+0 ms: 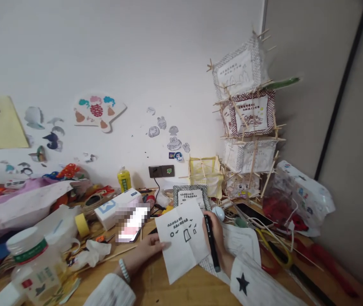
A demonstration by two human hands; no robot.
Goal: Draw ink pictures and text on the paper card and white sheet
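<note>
A white sheet of paper (184,259) is raised above the wooden table, tilted towards me, with black handwriting and small outline drawings on it. At its left edge my left hand (147,250) is closed, pinching the sheet; the fingers behind the paper are hidden. My right hand (219,236) grips a black marker (212,244), which slants downward in front of the palm, and its fingers meet the sheet's right edge. Behind the paper's top stands a lettered sheet with a patterned border (190,192). Another drawn-on sheet (245,244) lies beyond my right wrist.
A tall stack of stick-framed paper lanterns (249,155) rises at the back right. Yellow-handled scissors (273,246) and a dark phone (254,213) lie right. Leftward are a lit phone (133,225), a tissue box (117,208), yellow tape (82,225) and a plastic jar (35,272).
</note>
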